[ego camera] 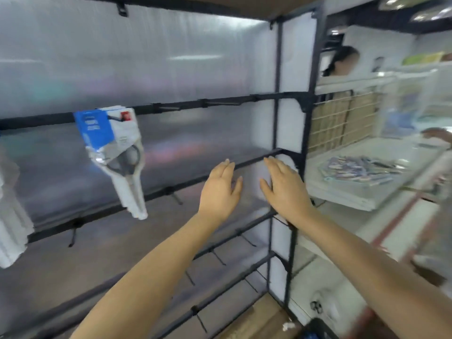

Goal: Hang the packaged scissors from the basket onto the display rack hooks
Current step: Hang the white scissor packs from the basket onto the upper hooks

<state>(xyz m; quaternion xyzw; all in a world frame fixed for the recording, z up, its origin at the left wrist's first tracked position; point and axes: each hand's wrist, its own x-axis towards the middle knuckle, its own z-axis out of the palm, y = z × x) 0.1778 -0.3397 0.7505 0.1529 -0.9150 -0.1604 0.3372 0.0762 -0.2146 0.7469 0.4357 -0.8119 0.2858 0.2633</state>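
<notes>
On black metal display rack (156,109), blue-and-white packaged scissors (115,152) hang from an upper-left hook. Left hand (220,189) and right hand (283,187) hover mid-rack, fingers straight, relaxed, holding nothing.

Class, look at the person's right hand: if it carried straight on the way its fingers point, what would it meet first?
Probably the black crossbar of the display rack: the right hand, open and empty, has its fingertips at that bar already. Depth is hard to judge, so contact is uncertain.

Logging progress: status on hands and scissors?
Left hand and right hand open, empty. Packaged scissors hanging on display rack. Nothing in the way.
</notes>
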